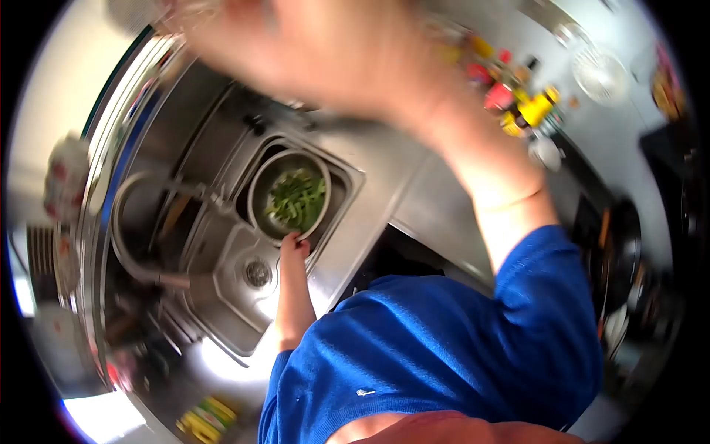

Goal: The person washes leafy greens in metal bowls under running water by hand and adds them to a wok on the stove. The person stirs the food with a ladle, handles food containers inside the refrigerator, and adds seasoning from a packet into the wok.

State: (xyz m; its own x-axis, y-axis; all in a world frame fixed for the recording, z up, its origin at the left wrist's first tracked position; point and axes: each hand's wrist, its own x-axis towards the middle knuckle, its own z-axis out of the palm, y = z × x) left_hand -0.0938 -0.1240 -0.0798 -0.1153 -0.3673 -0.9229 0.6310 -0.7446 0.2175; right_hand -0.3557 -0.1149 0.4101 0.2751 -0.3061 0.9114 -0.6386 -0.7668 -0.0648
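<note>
My left hand (pixel 294 246) grips the near rim of a round metal bowl (pixel 257 209), its fingers closed over the edge. Cut green vegetables (pixel 297 198) lie in the bowl, which sits in the right-hand basin of a steel sink (pixel 353 176). Raised close to the camera, my right hand (pixel 310 52) fills the top of the view and is smeared by motion. Its fingers run toward the upper left, where a blurred, pale shape is too unclear to name. Whether the right hand holds anything cannot be made out.
A curved faucet (pixel 122 222) arches over the left basin with its drain (pixel 257 273). Several bottles (pixel 534 111) and a white strainer (pixel 599 74) stand at upper right. A dark wok (pixel 623 251) is at far right, and a yellow packet (pixel 207 420) lies at lower left.
</note>
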